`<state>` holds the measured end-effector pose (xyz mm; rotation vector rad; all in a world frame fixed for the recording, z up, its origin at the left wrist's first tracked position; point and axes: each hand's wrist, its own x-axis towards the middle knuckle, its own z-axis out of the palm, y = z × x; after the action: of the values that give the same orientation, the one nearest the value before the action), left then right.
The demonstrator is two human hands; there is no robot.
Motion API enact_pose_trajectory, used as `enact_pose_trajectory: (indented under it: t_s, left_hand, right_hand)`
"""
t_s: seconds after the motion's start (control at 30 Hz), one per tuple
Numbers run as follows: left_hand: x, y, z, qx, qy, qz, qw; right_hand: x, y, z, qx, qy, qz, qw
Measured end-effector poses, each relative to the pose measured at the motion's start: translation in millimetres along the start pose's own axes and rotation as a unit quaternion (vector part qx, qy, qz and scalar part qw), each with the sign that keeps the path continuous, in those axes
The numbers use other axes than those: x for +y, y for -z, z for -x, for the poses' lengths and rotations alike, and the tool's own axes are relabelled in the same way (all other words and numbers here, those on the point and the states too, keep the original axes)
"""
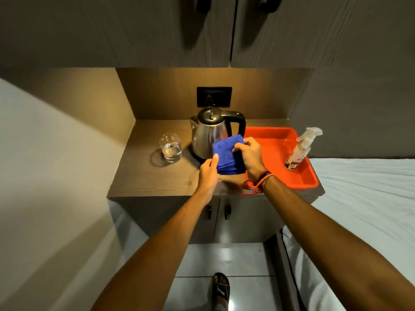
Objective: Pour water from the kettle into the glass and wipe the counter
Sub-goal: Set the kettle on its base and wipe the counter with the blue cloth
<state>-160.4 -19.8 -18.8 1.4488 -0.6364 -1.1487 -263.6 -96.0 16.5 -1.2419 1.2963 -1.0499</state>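
Note:
A steel kettle with a black lid and handle stands upright at the back middle of the wooden counter. To its left stands a clear glass partly filled with water. A folded blue cloth is held above the counter in front of the kettle. My left hand grips the cloth's left edge with the thumb on top. My right hand grips its right side from above.
A red tray sits on the counter's right part, with a white spray bottle leaning in its right corner. A black wall socket is behind the kettle. Cabinets hang overhead; a bed with white sheet lies to the right.

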Motion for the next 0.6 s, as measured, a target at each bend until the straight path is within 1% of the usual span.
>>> enact_pose_trajectory:
  t_s: [0.03, 0.07, 0.13, 0.2, 0.27, 0.3, 0.37, 0.4, 0.43, 0.47, 0.5, 0.53, 0.57, 0.6]
  left_hand:
    - [-3, 16, -3, 0.022, 0.014, 0.01, 1.0]
    - [-8, 32, -8, 0.05, 0.009, 0.001, 0.999]
    - [-19, 62, -16, 0.117, -0.004, -0.055, 0.992]
    - [-24, 87, -15, 0.167, -0.012, -0.125, 0.978]
    - [-29, 104, -11, 0.177, -0.015, -0.196, 0.964]
    - [-33, 111, -11, 0.172, -0.009, -0.236, 0.956]
    - [-37, 121, -13, 0.17, -0.01, -0.315, 0.934]
    - [-39, 124, -14, 0.174, -0.015, -0.345, 0.922]
    - [-40, 129, -18, 0.181, -0.017, -0.365, 0.913]
    - [-40, 133, -23, 0.187, -0.023, -0.373, 0.909]
    - [-37, 137, -29, 0.195, -0.029, -0.37, 0.908]
    - [-35, 141, -36, 0.202, -0.031, -0.359, 0.911]
    - [-32, 145, -44, 0.212, -0.037, -0.347, 0.913]
    - [-29, 149, -54, 0.223, -0.042, -0.336, 0.914]
  right_hand:
    - [4, -15, 3, -0.021, -0.014, 0.002, 1.0]
    - [10, -28, 6, -0.037, -0.025, 0.01, 0.999]
    - [28, -53, 11, -0.06, -0.048, 0.043, 0.996]
    - [52, -75, 17, -0.089, -0.085, 0.053, 0.991]
    - [72, -89, 25, -0.106, -0.115, 0.059, 0.986]
    - [80, -95, 29, -0.109, -0.111, 0.079, 0.985]
    - [92, -108, 31, -0.114, -0.056, 0.16, 0.979]
    - [92, -110, 33, -0.104, -0.019, 0.224, 0.969]
    - [92, -112, 35, -0.084, 0.023, 0.314, 0.945]
    - [90, -114, 38, -0.055, 0.074, 0.406, 0.909]
    - [86, -115, 41, -0.036, 0.134, 0.469, 0.872]
    - [85, -117, 44, -0.048, 0.196, 0.487, 0.85]
    - [87, -118, 46, -0.082, 0.252, 0.48, 0.836]
    - [94, -120, 46, -0.128, 0.286, 0.473, 0.823]
